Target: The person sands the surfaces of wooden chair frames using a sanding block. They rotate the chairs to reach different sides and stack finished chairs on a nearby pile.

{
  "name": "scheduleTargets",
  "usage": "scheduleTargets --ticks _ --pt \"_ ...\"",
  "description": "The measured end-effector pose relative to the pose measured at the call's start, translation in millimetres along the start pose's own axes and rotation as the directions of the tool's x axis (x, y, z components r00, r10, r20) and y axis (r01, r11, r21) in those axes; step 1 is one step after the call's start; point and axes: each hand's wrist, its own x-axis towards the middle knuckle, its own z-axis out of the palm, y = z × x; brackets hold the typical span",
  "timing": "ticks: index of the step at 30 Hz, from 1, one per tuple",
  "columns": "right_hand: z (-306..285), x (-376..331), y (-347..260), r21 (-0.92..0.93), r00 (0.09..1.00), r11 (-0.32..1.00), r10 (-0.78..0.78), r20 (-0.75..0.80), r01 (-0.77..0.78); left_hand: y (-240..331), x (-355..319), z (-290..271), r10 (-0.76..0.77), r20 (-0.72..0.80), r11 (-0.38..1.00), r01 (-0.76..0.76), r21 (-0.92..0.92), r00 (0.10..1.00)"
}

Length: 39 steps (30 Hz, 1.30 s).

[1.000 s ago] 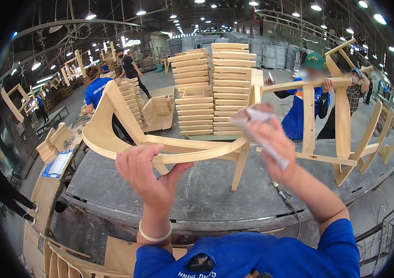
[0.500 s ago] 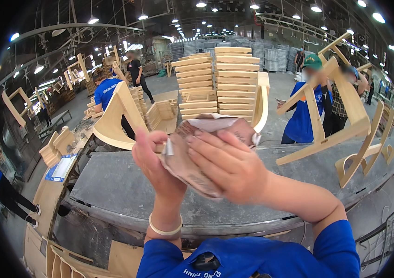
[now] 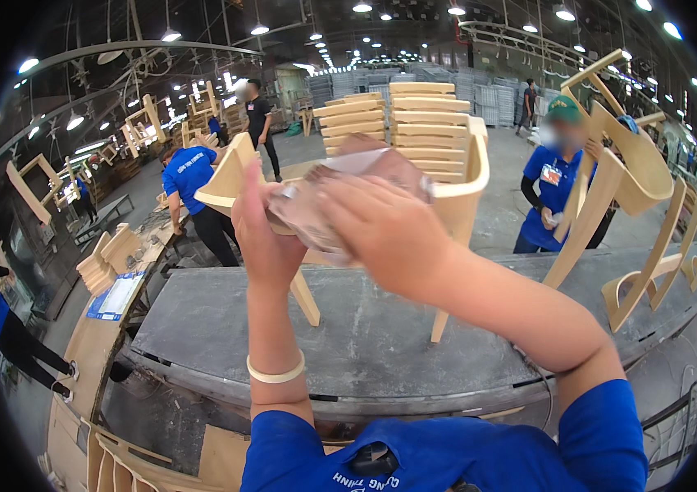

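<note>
Surface rubbing appears in hand: the right hand [image 3: 385, 225] grasps a brown sandpaper sheet [image 3: 303, 215] at the wooden chair frame [image 3: 458, 215] on the grey workbench [image 3: 201, 316], left hand's [image 3: 271, 246] hold cannot be told, and the next stroke calls for even pressure.

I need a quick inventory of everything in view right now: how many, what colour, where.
Table: one, grey, in front.
Near chair frame: one, pale wood, at the table.
Folded sheet: one, brown and pale grey, before that frame.
Stacks of wooden parts: two, pale, beyond the table.
Another chair frame: one, pale, right.
Curved wooden frames: several, pale, far right.
Side bench: one, brown, left.
Co-workers: at least five, mostly blue-shirted, around the hall.
Lamps: many, white, overhead.
Bracelet: one, whitish, left wrist.
Left hand: one, bare, at the sheet's left.
Right hand: one, bare, over the sheet.
</note>
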Motion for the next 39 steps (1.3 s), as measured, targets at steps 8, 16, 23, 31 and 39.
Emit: scheduleTargets --ticks 8,16,23,31,39 --pt "17 12 2 -0.097 0.995 0.995 -0.006 -0.104 -0.005 -80 16 -33 0.101 0.241 0.972 -0.147 0.181 0.965" --pt "40 8 6 -0.206 0.986 0.973 -0.13 -0.108 0.105 -108 7 -44 0.002 0.243 0.981 -0.049 0.187 0.97" --pt "-85 -153 73 -0.06 0.868 0.867 0.491 -0.074 -0.495 -93 15 -50 0.075 0.284 0.978 -0.126 0.166 0.956" --pt "-84 -327 97 0.103 0.414 0.401 0.896 0.164 -0.91 6 -11 -14 0.3 0.222 0.901 -0.352 0.254 0.928" --pt "-115 -426 183 0.145 0.124 0.094 0.97 0.209 -0.985 -35 11 2 0.283 0.373 0.93 -0.348 0.117 0.883"
